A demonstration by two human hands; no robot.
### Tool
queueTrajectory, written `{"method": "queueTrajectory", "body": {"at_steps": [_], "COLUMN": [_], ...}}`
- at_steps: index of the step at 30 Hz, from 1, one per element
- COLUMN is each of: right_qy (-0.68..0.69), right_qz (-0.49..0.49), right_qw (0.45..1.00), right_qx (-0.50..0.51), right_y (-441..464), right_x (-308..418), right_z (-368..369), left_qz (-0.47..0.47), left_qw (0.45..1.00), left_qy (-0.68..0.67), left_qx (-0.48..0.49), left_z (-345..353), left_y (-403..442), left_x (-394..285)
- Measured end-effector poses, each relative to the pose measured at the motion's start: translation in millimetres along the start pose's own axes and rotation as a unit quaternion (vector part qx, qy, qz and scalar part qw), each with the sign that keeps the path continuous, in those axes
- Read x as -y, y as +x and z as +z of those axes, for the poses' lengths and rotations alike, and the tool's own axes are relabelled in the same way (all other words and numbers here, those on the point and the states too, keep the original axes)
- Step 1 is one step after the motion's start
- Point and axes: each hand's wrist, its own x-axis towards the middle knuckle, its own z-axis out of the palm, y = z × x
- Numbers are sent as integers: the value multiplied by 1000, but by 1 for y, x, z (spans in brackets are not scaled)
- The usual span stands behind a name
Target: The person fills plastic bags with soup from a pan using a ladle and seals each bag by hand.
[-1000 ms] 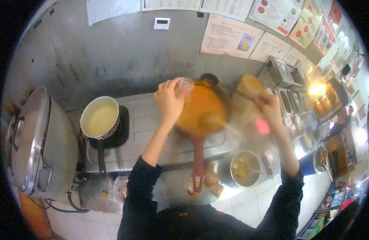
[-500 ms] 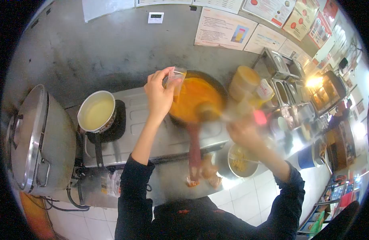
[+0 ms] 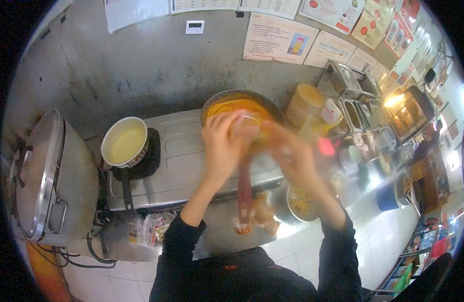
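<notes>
My left hand (image 3: 224,146) is closed around a small clear plastic cup (image 3: 248,125), held tilted over the frying pan (image 3: 219,96). Orange sauce (image 3: 229,104) fills the pan, whose dark red handle (image 3: 245,194) points toward me. Just right of the cup, my right hand (image 3: 295,158) hovers above the pan's right side. Motion smears its fingers, so their grip and anything in them cannot be made out. Both hands hide the lower part of the sauce.
On the left of the metal stove (image 3: 179,151) stands a saucepan (image 3: 125,142) of pale yellow liquid. Beyond it is a large lidded pot (image 3: 73,176). A pot with yellowish bits (image 3: 303,205) stands by my right forearm. Tubs (image 3: 305,103) and metal containers (image 3: 352,113) line the right.
My left hand has moved right and down with the cup, now over the pan's middle. My right hand has come left and up toward it; the blurred stirring utensil no longer shows clearly.
</notes>
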Motion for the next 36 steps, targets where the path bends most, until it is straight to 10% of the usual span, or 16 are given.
{"method": "queueTrajectory", "body": {"at_steps": [20, 28, 36], "right_qy": [-98, -71, 82], "right_qz": [-79, 35, 151], "right_qw": [992, 996, 984], "right_qx": [-28, -46, -34], "right_y": [-19, -58, -92], "right_x": [32, 55, 63], "right_z": [24, 20, 12], "left_qz": [-140, -279, -58], "left_qw": [971, 910, 987], "left_qy": [-191, -297, -148], "left_qx": [33, 70, 18], "left_z": [-46, -55, -45], "left_y": [-55, -87, -108], "left_x": [-6, -9, -33]}}
